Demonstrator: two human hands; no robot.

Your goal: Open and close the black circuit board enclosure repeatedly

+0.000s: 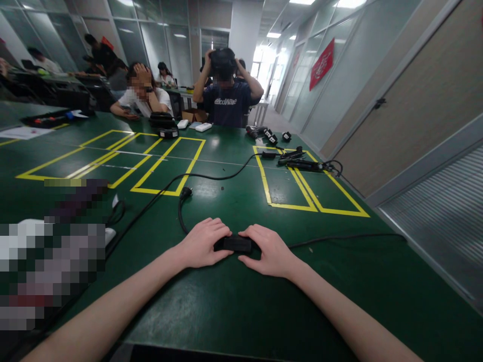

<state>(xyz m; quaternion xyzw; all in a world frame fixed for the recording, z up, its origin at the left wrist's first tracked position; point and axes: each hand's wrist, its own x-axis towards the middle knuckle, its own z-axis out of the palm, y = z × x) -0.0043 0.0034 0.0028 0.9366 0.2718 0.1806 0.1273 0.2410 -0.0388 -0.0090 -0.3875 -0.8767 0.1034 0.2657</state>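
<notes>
Black power block (237,245) mid-near on the green table (181,314) | long axis left–right | our left hand (204,243) grasps its left end, our right hand (268,251) its right; we judge neither nearer | plug (186,193) lies far-left of it

Our green bench (222,189) marked with yellow tape rectangles, glass partitions (134,45) behind us, red banner (322,64) on our right-hand wall, bright ceiling lights (302,1) above.
</notes>
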